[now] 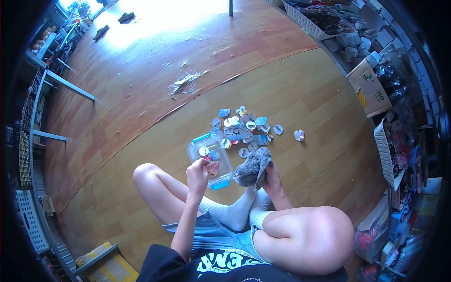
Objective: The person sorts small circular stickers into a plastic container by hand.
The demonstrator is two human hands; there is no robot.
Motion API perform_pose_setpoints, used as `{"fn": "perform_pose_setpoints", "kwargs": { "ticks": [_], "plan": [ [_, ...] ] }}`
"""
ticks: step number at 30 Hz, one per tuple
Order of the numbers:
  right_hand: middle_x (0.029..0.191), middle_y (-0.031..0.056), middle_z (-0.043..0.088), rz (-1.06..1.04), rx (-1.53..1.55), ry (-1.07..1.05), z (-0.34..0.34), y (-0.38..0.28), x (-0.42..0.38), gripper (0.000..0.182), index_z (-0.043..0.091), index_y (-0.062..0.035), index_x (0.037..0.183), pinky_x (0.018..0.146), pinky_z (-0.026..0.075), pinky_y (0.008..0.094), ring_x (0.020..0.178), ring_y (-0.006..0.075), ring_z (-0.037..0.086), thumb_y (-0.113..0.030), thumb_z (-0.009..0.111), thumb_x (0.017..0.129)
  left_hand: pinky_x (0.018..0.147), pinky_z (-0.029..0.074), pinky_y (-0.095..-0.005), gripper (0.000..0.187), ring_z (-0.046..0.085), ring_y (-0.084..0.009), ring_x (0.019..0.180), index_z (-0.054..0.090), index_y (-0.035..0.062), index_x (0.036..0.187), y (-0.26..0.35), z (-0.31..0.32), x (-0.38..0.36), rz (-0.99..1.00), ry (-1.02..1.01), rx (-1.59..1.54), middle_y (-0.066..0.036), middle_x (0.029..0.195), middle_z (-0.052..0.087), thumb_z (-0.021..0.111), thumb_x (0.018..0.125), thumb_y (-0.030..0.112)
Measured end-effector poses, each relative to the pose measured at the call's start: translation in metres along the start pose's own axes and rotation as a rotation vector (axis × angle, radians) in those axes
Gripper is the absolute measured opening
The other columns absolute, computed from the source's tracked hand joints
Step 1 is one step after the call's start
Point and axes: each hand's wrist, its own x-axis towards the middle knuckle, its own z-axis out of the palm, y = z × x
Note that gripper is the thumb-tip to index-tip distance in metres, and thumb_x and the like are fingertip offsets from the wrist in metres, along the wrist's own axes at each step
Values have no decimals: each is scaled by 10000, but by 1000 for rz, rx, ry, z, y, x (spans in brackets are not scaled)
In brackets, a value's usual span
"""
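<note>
I sit cross-legged on the floor. My left hand (198,173) pinches a small round piece over the clear plastic container (223,167), which has blue clips and holds a few small coloured pieces. My right hand (271,177) grips a grey cloth (252,167) just right of the container. Beyond both lies a pile of small blue, white and silver round pieces (244,129) on the yellow mat.
One loose piece (299,135) lies apart to the right of the pile. Plastic scraps (184,82) sit on the wooden floor farther out. A cardboard box (371,87) and crates of goods line the right side. Metal shelving (35,117) stands at left.
</note>
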Motion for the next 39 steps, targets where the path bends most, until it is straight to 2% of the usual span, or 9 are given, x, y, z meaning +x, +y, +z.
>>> {"fn": "perform_pose_setpoints", "kwargs": {
  "ticks": [4,10,17,24,30,34,36,38,39],
  "plan": [
    [1118,94,568,-82,26,-31,-5,-11,0,338,481,-21,1183,936,430,365,1056,211,547,-213,493,905,617,482,-371,134,618,-291,664,638,65,903,-2,2,8,129,-83,599,-121,776,633,622,786,128],
    [1118,83,563,-92,169,36,-21,-22,1,346,493,-62,1165,949,419,372,1041,208,549,-308,437,928,607,476,-362,175,614,-266,694,600,98,943,43,30,42,287,176,418,-71,834,603,607,798,197],
    [1142,91,561,-134,311,6,-29,-16,-1,358,506,-91,1160,970,407,413,1068,244,533,-346,408,928,741,431,-389,274,586,-263,877,628,127,931,30,124,143,534,-232,627,-80,888,599,711,682,206],
    [1100,67,579,-89,337,80,-28,-14,-1,293,525,-108,1121,953,415,399,1049,219,543,-309,426,934,807,381,-392,291,582,-246,904,642,113,895,43,159,151,676,-353,773,-81,889,599,725,628,192],
    [1181,77,547,-84,260,-14,-34,-13,2,352,484,-96,1195,988,385,396,1100,236,514,-322,401,938,827,382,-371,310,603,-200,876,652,118,951,56,126,114,620,-277,613,-73,855,638,712,680,255],
    [1187,79,534,18,349,-43,-18,-15,2,351,441,-94,1244,988,381,394,1115,224,498,-266,418,939,881,375,-382,305,613,-196,885,648,124,974,66,94,59,577,-275,169,-66,894,659,711,708,258],
    [1142,91,551,-489,-934,-17,3,-22,-16,322,462,-61,1222,953,413,361,1067,190,529,-169,461,918,942,353,-392,317,602,-180,967,643,142,1025,76,75,37,719,-364,195,-34,988,660,694,729,242],
    [1081,84,578,136,18,-69,-16,-16,0,303,498,-18,1171,882,465,310,1009,169,569,-57,513,871,955,349,-404,394,572,-186,1030,625,142,1076,63,76,24,748,-414,159,-29,1105,621,707,694,184],
    [1029,74,600,122,-10,-9,-16,-11,-1,299,518,7,1132,849,492,302,938,150,604,9,516,834,955,349,-404,394,572,-186,1030,625,142,1076,63,73,19,745,-415,157,-29,1105,621,707,694,184]
  ]
}}
